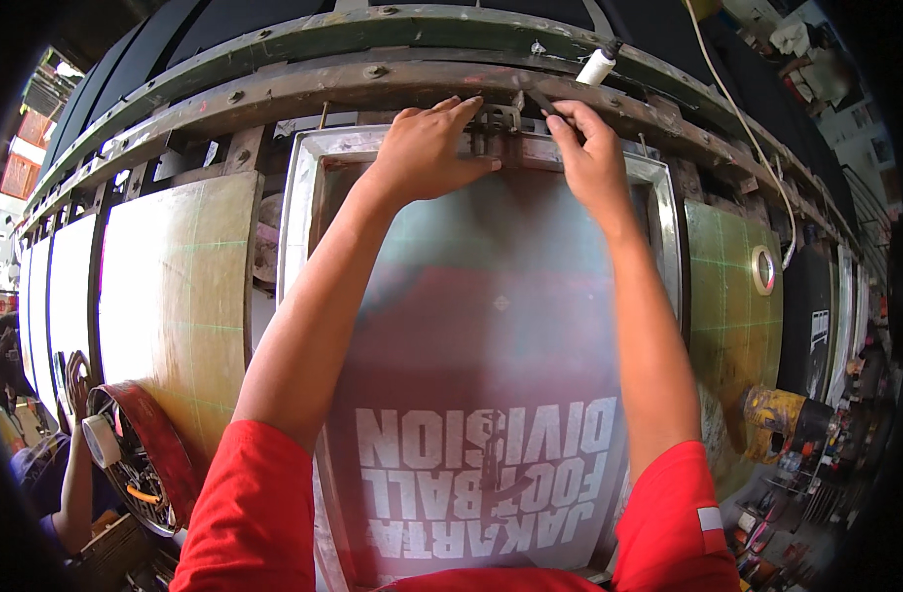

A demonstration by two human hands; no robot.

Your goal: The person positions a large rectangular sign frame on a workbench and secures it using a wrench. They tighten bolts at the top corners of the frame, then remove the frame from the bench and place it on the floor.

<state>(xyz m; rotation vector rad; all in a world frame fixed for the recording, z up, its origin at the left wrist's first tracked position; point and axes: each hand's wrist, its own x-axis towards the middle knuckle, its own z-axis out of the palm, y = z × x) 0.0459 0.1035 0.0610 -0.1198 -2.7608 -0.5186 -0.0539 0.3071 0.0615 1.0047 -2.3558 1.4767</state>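
Note:
A silk-screen frame with a silvery metal rim [301, 202] lies in front of me, and pale block lettering shows upside down on its mesh [501, 247]. My left hand [427, 148] rests at the frame's far edge, fingers stretched over the rim and thumb apart on its inner side. Beside it, a dark metal clamp [498, 120] sits at the middle of that edge. My right hand [591, 158] is closed in a pinch on a short dark metal bar [538, 97] just right of the clamp. Where the bar ends against the clamp is too small to tell.
Long metal rails [313, 82] with bolts cross behind the frame. A white bottle [596, 66] stands on them. Flat boards flank the frame, a tape roll [763, 269] on the right one. Another person's hand [76, 385] is at far left, near a round red-rimmed fan [150, 434].

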